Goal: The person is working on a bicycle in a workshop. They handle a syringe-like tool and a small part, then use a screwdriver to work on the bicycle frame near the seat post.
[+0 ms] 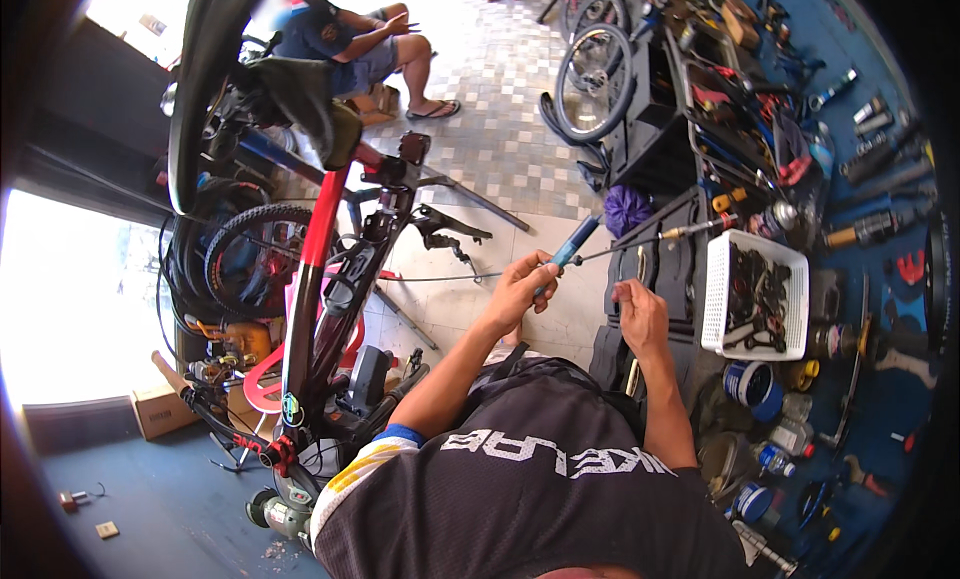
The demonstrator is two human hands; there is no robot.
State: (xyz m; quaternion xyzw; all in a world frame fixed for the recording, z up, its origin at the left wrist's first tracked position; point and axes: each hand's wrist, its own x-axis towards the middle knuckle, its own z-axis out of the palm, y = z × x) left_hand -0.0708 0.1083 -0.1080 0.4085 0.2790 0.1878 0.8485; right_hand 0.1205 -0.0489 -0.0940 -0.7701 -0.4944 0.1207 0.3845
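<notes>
My left hand (524, 291) is closed round a slim blue stick-like thing (573, 242) with a dark far end; its exact kind does not show. A thin dark cable or hose (440, 278) runs from the bicycle beside that hand and on to the right, close to the blue thing. To the right, my right hand (641, 316) is held up with its fingers curled together. Whatever may be in them is hidden. The red and black bicycle frame (318, 229) stands steeply tilted to the left of both hands, with a black lever-like part (450, 225) hanging near it.
A white plastic basket (712, 299) of dark metal parts stands at right, beside tubs such as a blue one (752, 387). Many tools hang or lie on the blue surface (860, 309). Wheels (262, 264) lean at left. A seated person (345, 39) is at the far left.
</notes>
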